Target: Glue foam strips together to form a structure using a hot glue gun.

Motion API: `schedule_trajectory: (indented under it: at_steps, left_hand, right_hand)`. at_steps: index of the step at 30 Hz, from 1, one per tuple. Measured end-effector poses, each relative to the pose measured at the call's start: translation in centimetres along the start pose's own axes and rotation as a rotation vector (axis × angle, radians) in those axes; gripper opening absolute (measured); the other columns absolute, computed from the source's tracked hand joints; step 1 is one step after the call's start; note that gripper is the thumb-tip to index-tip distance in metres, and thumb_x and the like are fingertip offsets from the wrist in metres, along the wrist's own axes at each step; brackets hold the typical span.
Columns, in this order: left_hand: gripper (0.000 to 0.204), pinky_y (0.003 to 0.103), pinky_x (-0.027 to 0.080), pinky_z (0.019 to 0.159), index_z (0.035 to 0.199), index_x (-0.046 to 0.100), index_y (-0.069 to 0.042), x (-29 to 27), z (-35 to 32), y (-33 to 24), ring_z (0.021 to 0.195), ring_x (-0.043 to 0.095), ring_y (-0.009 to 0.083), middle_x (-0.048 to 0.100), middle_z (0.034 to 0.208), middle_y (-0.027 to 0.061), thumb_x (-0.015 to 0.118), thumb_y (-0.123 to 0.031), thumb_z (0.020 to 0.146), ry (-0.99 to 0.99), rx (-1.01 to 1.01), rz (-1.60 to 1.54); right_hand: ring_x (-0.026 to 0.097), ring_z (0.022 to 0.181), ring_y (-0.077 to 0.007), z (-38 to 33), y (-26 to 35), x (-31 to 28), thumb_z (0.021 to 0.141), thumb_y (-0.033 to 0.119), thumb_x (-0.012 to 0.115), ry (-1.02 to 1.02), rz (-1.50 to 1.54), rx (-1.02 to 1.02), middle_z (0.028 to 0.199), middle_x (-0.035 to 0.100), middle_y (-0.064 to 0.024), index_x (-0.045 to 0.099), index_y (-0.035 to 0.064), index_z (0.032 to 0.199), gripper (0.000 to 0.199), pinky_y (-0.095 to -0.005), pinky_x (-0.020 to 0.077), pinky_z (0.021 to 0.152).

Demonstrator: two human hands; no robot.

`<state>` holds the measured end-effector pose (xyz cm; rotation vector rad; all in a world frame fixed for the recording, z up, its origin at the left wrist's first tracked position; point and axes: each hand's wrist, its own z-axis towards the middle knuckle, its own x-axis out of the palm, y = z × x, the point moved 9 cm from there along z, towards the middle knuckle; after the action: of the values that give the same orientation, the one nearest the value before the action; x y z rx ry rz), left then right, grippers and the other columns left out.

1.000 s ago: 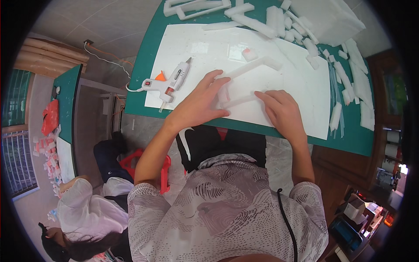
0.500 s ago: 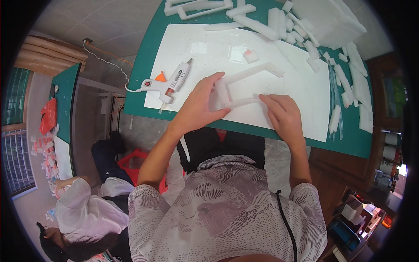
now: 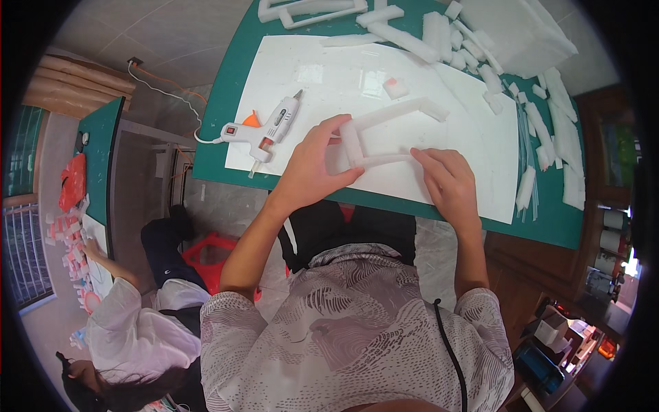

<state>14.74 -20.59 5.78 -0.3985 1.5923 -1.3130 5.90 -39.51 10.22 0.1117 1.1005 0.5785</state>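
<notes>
Between my hands is a white foam frame of joined strips, with a gap on its right side. My left hand is closed around its left piece, thumb at the near corner and fingers at the far one. My right hand pinches the free end of the near strip. The far strip runs right and ends in a short bent-in piece. Left of my left hand, a white hot glue gun lies on the white board, its nozzle pointing away from me.
A small foam block with a pinkish top lies beyond the frame. More foam frames, strips and offcuts line the green table's far and right sides. Clear thin sticks lie right. Another person works at a table at left.
The foam frame and my hands hold nearly the same place, with only a slight shift. At left, the other person's arm has reached farther forward over their table.
</notes>
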Motion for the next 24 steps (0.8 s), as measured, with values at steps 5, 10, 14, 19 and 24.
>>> schedule_trajectory:
  at_steps: [5, 10, 14, 19, 24]
  left_hand:
    - [0.084, 0.04, 0.043, 0.108, 0.142, 0.041, -0.002, 0.4, -0.5, -0.6, 0.127, 0.052, 0.0266, 0.048, 0.142, 0.0169, 0.084, -0.018, 0.072, -0.078, 0.107, -0.037]
    - [0.089, 0.04, 0.043, 0.108, 0.143, 0.039, -0.002, 0.2, -0.5, -0.9, 0.126, 0.05, 0.0262, 0.049, 0.138, 0.0162, 0.087, -0.017, 0.07, -0.128, 0.108, -0.081]
    - [0.088, 0.039, 0.044, 0.106, 0.141, 0.041, -0.001, 0.1, -0.3, 0.0, 0.122, 0.052, 0.0245, 0.05, 0.133, 0.0154, 0.089, -0.014, 0.068, -0.142, 0.052, -0.185]
    - [0.086, 0.037, 0.045, 0.103, 0.139, 0.043, -0.001, -0.1, -0.2, 0.2, 0.116, 0.053, 0.0218, 0.052, 0.127, 0.0131, 0.089, -0.012, 0.068, -0.139, 0.022, -0.201]
    - [0.084, 0.038, 0.047, 0.099, 0.136, 0.046, -0.002, -0.1, -0.4, 1.0, 0.108, 0.059, 0.0244, 0.056, 0.122, 0.0139, 0.089, -0.021, 0.067, -0.161, 0.003, -0.231]
  right_hand:
    - [0.063, 0.088, -0.0286, 0.0, -0.1, 0.2, 0.075, -0.005, 0.066, 0.01, 0.09, 0.06, 0.098, 0.067, -0.0117, 0.071, 0.0065, 0.115, 0.041, -0.0378, 0.0519, 0.078]
    - [0.064, 0.087, -0.0278, 0.2, -0.1, -0.2, 0.079, -0.007, 0.065, 0.001, 0.169, 0.109, 0.097, 0.067, -0.0128, 0.071, 0.0062, 0.115, 0.039, -0.0361, 0.0532, 0.075]
    - [0.064, 0.087, -0.0279, 0.3, 0.1, -0.4, 0.079, -0.007, 0.065, -0.009, 0.17, 0.104, 0.097, 0.068, -0.0127, 0.071, 0.0065, 0.115, 0.039, -0.0359, 0.0531, 0.075]
    - [0.064, 0.087, -0.0279, 0.2, 0.3, -0.6, 0.078, -0.007, 0.065, -0.011, 0.167, 0.102, 0.097, 0.068, -0.0125, 0.071, 0.006, 0.114, 0.039, -0.0359, 0.0529, 0.075]
    - [0.064, 0.087, -0.028, 0.1, 0.5, -1.0, 0.078, -0.006, 0.066, -0.013, 0.172, 0.097, 0.097, 0.068, -0.0124, 0.072, 0.0057, 0.113, 0.037, -0.0356, 0.0528, 0.075]
